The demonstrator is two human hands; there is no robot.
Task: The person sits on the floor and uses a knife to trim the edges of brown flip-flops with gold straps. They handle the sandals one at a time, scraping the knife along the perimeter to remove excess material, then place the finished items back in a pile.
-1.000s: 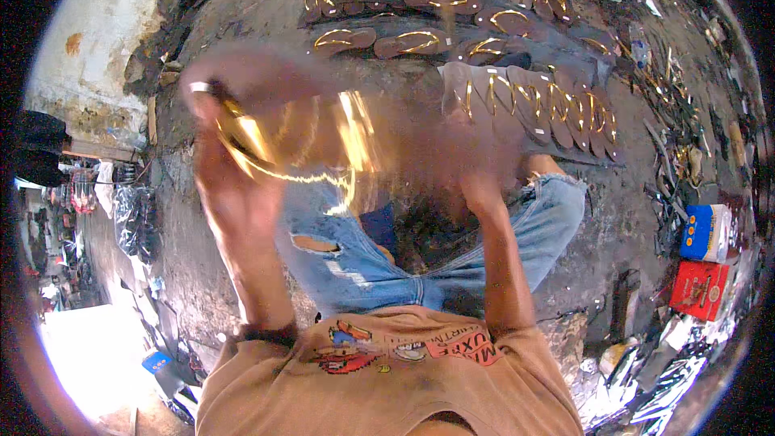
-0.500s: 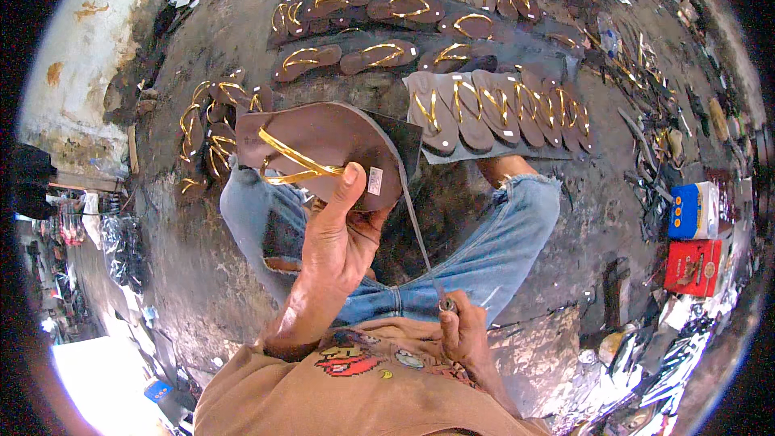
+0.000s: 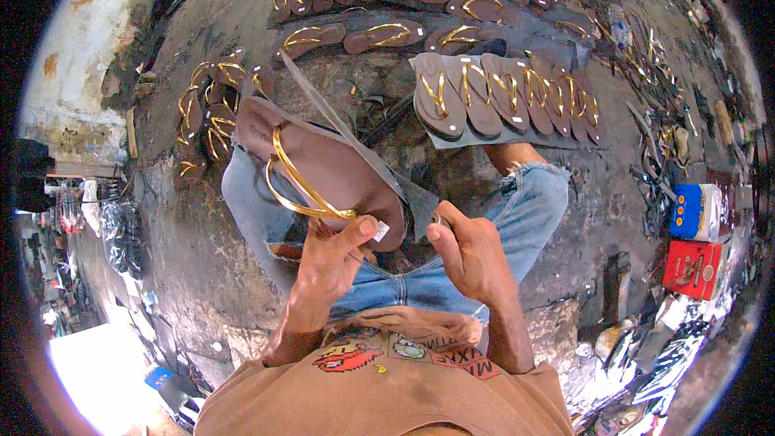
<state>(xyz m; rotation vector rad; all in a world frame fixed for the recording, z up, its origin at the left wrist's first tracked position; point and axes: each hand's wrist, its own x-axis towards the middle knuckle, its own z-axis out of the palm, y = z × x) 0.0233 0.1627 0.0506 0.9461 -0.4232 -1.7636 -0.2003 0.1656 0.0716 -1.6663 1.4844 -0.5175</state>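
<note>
My left hand (image 3: 335,262) grips a brown flip-flop (image 3: 355,173) with gold straps, the thumb pressing near a small white label at the front end. The sandal is tilted, its top facing me. Along its right edge a thin grey sheet strip (image 3: 331,109) stands away from the sole, narrowing to a point at the far end and widening toward my right hand. Closed around what looks like a knife (image 3: 437,218), my right hand (image 3: 476,254) is beside the strip's near end; most of the blade is hidden. Both hands are above my lap.
Several finished-looking flip-flops (image 3: 492,97) lie side by side on a grey sheet at the right. More sandals (image 3: 391,36) stand in rows farther off, with a pile (image 3: 218,125) at the left. Blue-and-white (image 3: 694,211) and red (image 3: 693,270) boxes and scraps are at the right.
My right hand has risen from near my shirt to beside the sandal's front end. The sandal has turned and dropped nearer to me, and the grey strip now stands apart from its edge.
</note>
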